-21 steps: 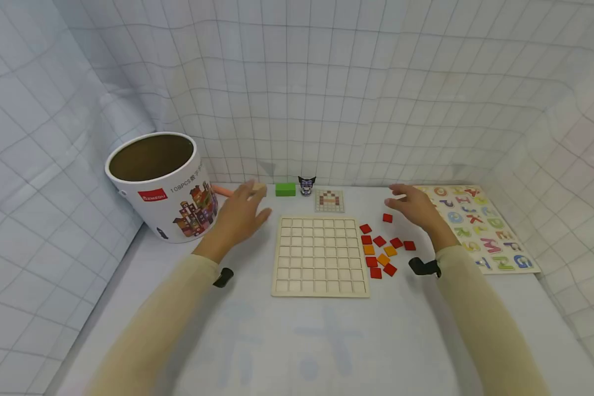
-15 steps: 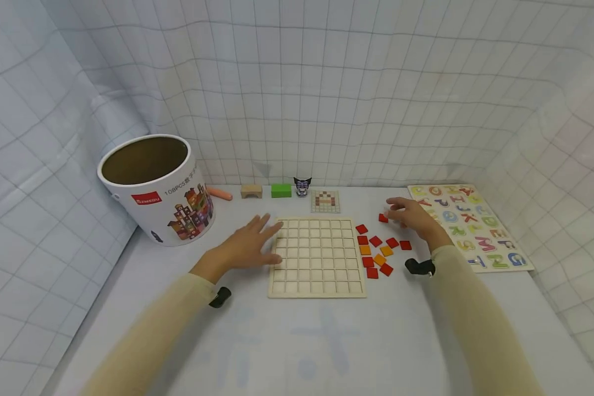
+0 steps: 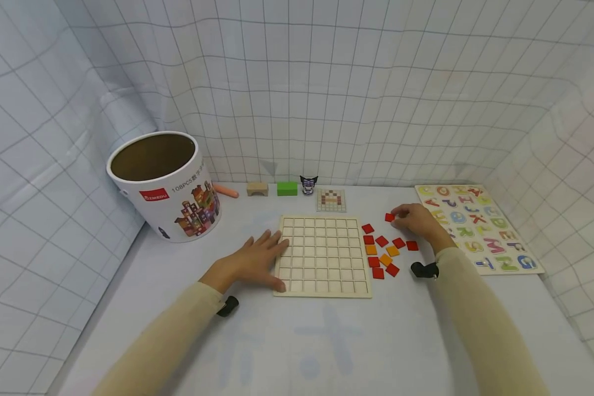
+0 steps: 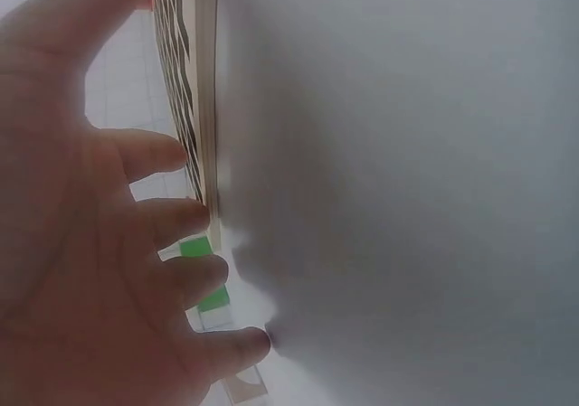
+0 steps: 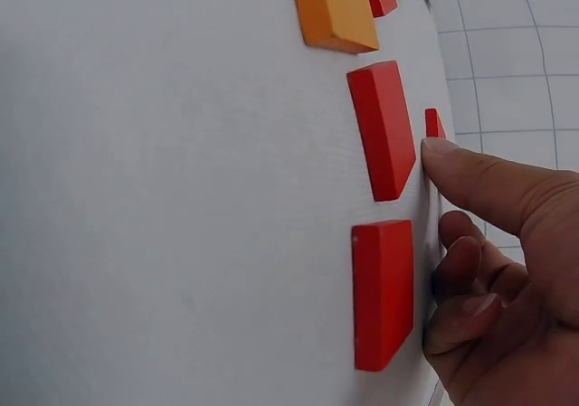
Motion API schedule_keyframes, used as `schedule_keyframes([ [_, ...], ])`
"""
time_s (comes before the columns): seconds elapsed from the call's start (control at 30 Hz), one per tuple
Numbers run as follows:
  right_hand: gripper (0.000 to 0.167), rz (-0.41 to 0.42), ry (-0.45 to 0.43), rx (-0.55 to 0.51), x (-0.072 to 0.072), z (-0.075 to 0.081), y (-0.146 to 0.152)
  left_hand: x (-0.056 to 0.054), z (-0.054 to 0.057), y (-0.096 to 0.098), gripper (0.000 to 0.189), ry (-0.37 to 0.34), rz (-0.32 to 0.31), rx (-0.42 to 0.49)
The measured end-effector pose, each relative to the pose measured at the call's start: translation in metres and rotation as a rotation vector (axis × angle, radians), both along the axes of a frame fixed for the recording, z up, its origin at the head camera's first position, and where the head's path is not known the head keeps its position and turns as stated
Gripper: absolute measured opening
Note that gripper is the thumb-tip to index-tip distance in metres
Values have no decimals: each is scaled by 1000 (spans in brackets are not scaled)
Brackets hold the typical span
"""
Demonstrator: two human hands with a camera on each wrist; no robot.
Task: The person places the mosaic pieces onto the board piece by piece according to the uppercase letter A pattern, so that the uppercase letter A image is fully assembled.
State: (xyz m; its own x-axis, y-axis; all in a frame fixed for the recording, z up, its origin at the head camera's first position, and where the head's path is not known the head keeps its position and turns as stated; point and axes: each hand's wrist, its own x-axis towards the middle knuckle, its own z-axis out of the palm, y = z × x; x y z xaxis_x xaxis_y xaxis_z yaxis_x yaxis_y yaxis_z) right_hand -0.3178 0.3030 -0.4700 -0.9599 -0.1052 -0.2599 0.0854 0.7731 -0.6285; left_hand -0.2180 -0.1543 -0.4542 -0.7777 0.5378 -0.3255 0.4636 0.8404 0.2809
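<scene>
A pale wooden grid board [image 3: 323, 257] lies flat in the middle of the head view. My left hand [image 3: 251, 263] rests at its left edge with spread fingers, the thumb low and the fingertips over the frame; the left wrist view shows these straight fingers along the board's side. Behind the loose tiles, my right hand [image 3: 419, 221] pinches a small red square tile [image 3: 390, 217] between thumb and forefinger. The right wrist view has the thumb against that tile [image 5: 432, 122] and the other fingers curled in. Several red tiles [image 3: 381, 241] and a few orange ones [image 3: 371, 249] lie right of the board.
A large white bucket [image 3: 178, 203] stands at the left. Along the back are an orange stick [image 3: 226, 191], a wooden arch block [image 3: 257, 189], a green block [image 3: 287, 188], a small figurine [image 3: 308, 186] and a pattern card [image 3: 331, 200]. An alphabet board [image 3: 480, 228] lies right.
My left hand has come from the wooden arch block at the back down to the board's left edge. My right hand has lowered and closed its fingertips on the far red tile.
</scene>
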Motion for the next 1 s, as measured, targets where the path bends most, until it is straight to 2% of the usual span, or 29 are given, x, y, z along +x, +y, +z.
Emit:
schedule_keyframes([
  [0.27, 40, 24, 56, 19, -2, -1, 0, 2, -2, -3, 129, -2, 10, 7],
  [0.47, 42, 69, 121, -27, -4, 3, -11, 5, -1, -3, 128, 20, 3, 2],
  [0.57, 38, 131, 163, -82, -4, 12, -30, 7, -1, -3, 120, 23, -11, 14],
  [0.7, 32, 241, 170, -123, -5, 21, -68, 11, -1, -4, 109, 28, -42, 39],
  [0.87, 31, 384, 133, -105, -7, 17, -122, 12, -5, -3, 103, 32, -48, 25],
  [1.0, 28, 415, 127, -63, -8, 14, -154, 12, -5, -4, 102, 35, -53, 19],
])
